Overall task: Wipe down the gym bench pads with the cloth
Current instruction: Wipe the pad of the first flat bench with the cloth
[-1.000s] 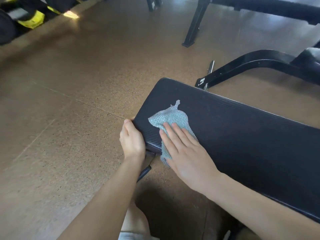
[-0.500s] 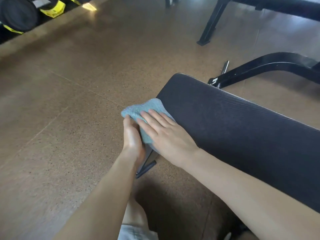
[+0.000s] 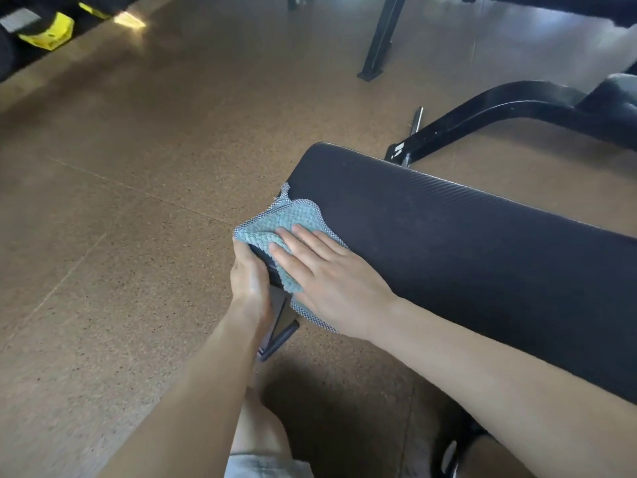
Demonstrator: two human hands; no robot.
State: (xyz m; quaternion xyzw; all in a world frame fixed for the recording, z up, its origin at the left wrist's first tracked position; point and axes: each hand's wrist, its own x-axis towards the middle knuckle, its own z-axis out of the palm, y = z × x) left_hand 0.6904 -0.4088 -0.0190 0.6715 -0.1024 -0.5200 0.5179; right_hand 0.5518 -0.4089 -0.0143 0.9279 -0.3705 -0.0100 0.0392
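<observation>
At the near-left corner of the long black padded gym bench pad (image 3: pixel 448 243), a light blue waffle-textured cloth (image 3: pixel 286 229) with a mesh-like edge lies draped over the pad's end, part of it on the top surface and part hanging down the side. The right hand (image 3: pixel 327 274) lies flat on the cloth, fingers straight and close together, pressing it onto the pad; the heel of the hand sits over the cloth's lower edge, just beside the pad's near rim. The left hand (image 3: pixel 250 274) is at the end face of the pad, just left of the right hand, its fingers curled round the pad's corner with the fingertips tucked under the cloth's hanging fold; whether they also pinch the cloth I cannot tell. Below the pad's corner a dark metal strut (image 3: pixel 279 336) of the bench slants down toward the speckled brown rubber floor (image 3: pixel 120 201). Beyond the pad's far end a curved black steel frame tube (image 3: pixel 482 115) stands on the floor. Far left of the pad, well apart from it, are yellow and black weights (image 3: pixel 44 34).
</observation>
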